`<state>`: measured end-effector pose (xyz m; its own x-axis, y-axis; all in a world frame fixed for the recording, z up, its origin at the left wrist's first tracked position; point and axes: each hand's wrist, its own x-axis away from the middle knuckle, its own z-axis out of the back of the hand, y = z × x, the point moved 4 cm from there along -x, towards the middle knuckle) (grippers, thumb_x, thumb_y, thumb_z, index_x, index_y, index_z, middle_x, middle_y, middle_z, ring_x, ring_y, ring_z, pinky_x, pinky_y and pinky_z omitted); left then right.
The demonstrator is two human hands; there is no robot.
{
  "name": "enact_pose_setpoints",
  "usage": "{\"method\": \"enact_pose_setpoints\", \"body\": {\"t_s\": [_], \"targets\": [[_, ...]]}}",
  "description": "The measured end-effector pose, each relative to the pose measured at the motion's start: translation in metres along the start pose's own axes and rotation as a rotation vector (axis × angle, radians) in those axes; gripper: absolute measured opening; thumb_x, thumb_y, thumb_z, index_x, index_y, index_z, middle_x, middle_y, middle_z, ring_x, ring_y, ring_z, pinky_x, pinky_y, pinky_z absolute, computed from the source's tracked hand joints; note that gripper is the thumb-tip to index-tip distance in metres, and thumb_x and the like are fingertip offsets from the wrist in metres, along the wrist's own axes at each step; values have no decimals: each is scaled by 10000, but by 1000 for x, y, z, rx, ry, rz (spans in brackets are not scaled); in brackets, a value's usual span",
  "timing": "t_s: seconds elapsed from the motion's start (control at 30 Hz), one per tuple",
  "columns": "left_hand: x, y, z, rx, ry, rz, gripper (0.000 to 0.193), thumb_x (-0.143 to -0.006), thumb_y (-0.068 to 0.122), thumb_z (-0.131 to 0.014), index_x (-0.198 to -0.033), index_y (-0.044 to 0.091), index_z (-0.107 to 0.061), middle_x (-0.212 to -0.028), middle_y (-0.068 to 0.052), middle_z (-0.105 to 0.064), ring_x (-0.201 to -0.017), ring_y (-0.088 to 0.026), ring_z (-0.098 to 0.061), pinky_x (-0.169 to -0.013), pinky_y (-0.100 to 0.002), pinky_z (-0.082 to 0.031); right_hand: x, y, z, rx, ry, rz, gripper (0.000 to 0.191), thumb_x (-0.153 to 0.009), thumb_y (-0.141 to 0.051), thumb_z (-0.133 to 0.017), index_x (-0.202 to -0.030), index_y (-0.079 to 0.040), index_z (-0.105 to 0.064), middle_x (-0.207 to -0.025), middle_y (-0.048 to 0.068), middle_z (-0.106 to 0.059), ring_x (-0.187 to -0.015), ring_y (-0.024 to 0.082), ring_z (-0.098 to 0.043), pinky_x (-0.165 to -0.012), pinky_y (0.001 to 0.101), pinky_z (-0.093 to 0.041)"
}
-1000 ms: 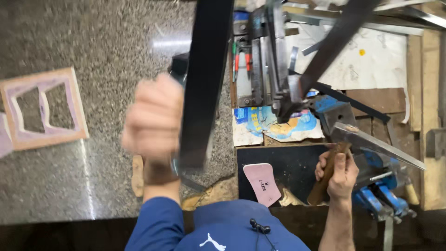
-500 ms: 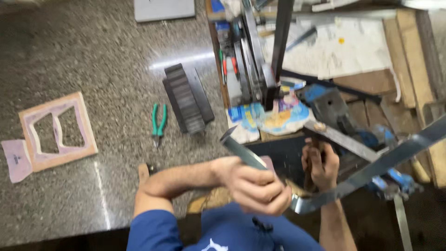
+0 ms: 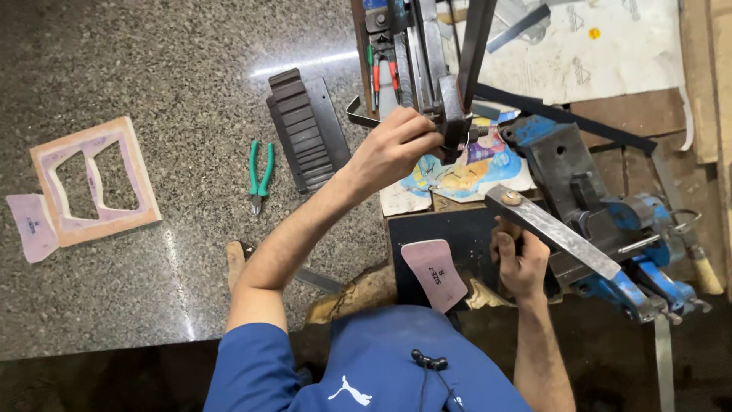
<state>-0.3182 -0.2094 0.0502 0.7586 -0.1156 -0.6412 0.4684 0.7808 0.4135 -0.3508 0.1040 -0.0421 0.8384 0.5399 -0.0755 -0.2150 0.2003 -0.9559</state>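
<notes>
My left hand (image 3: 390, 146) reaches forward and grips a thin bent steel strip (image 3: 358, 116) where it meets a dark upright clamp tool (image 3: 450, 114). My right hand (image 3: 521, 261) is closed around a dark handle beside the blue bench vise (image 3: 618, 229), just under a flat grey metal bar (image 3: 550, 229) that slants across the vise. A pink sole-shaped template (image 3: 433, 275) lies on a black pad between my arms.
Green-handled pliers (image 3: 259, 175) and a black ridged block (image 3: 303, 131) lie on the granite top (image 3: 152, 69). A pink cut-out frame (image 3: 95, 183) and a pink piece (image 3: 30, 226) sit far left. A wooden-handled tool (image 3: 236, 263) lies under my left forearm.
My left hand has gone from near my chest, where it held a long steel strip, forward to the clamp tool. My right hand stays by the vise.
</notes>
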Motion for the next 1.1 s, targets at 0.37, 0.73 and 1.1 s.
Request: {"method": "enact_pose_setpoints", "body": {"t_s": [0.37, 0.73, 1.1], "targets": [[7, 1, -3, -142, 67, 66, 366, -720, -61, -736, -1079, 3, -700, -1157, -119, -610, -1040, -283, -605, -925, -416, -505, -33, 4, -28, 357, 26, 407, 360, -1003, -155, -749, -1253, -3, -539, -881, 124, -655, -665, 240, -639, -613, 343, -500], [13, -11, -12, -94, 33, 168, 427, -717, -82, -736, -1121, 56, -715, -1182, -100, -551, -1065, -270, -563, -917, -395, -533, -86, -10, -54, 666, 10, 763, 380, -946, -100, -755, -1245, -30, -531, -928, 137, -688, -651, 308, -628, -558, 402, -452], [13, -17, -11, -11, 61, 187, 395, -720, -84, -758, -1086, 60, -726, -1153, -98, -539, -1073, -280, -566, -901, -411, -528, -95, 3, -47, 412, -16, 677, 285, -924, -47, -754, -1161, -37, -596, -837, 173, -627, -687, 368, -638, -613, 433, -489]]}}
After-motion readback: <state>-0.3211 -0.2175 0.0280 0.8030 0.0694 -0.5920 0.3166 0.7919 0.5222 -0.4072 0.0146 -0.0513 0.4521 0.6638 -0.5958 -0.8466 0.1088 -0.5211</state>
